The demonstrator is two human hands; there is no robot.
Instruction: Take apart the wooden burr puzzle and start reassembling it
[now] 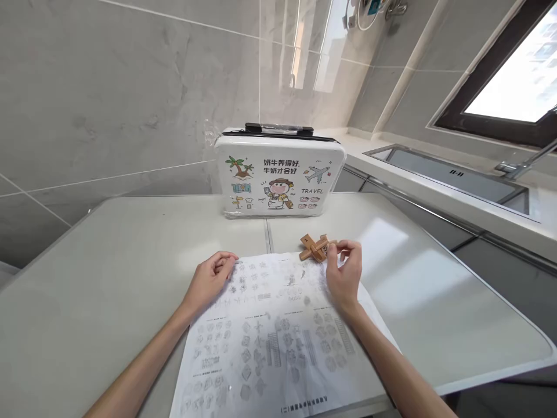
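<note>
A large printed instruction sheet (pixel 278 360) lies on the table, covered in small grey diagrams, with its heading upside down at the near edge. My left hand (pixel 212 278) is at the sheet's far left corner, thumb and curled fingers closed on its edge. Just beyond the sheet's far right edge is a small cluster of crossed wooden puzzle pieces (pixel 312 251), some marked with black numbers. My right hand (pixel 344 276) pinches the right end of this cluster between thumb and index finger. Its fingertips partly cover the wood there.
A white cartoon-printed case (pixel 278 174) with a black handle stands upright at the back of the table (pixel 130 278). A seam runs across the tabletop. To the right are a counter with a sink (pixel 452 174), a faucet (pixel 517 168) and a window (pixel 513 75). Grey tiled wall rises behind.
</note>
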